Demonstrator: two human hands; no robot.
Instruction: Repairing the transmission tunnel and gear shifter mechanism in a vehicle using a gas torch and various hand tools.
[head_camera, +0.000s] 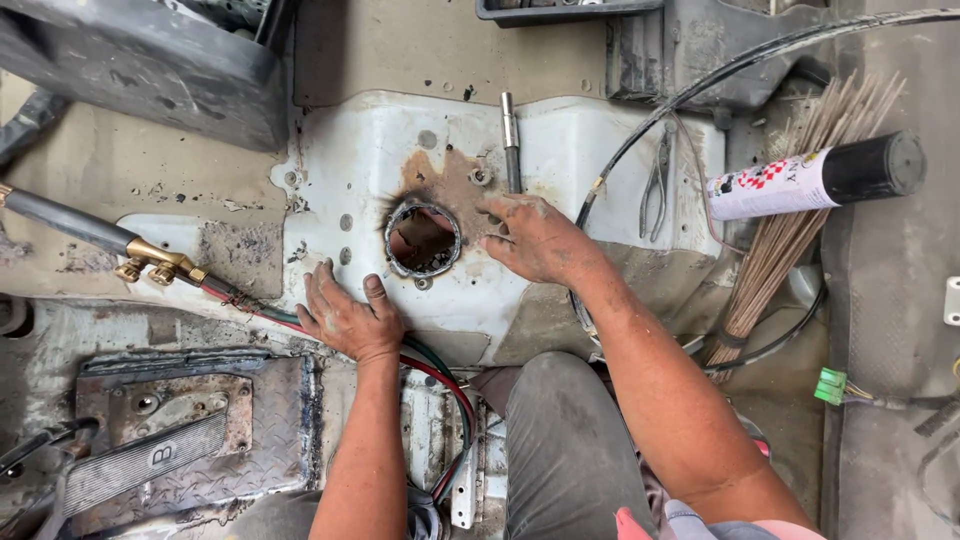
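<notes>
A white metal floor panel has a rusty, burnt round hole cut in its middle. My right hand lies flat on the panel just right of the hole, fingertips at its rim, holding nothing. Lower left of the hole, my left hand rests palm down on the panel's edge, fingers spread, on top of the red and green hoses. A metal rod lies just above my right hand.
A brass-fitted gas torch lies at the left. Pliers, a spray can, a bundle of thin rods and a black cable are at the right. A diamond-plate pedal area is at the lower left.
</notes>
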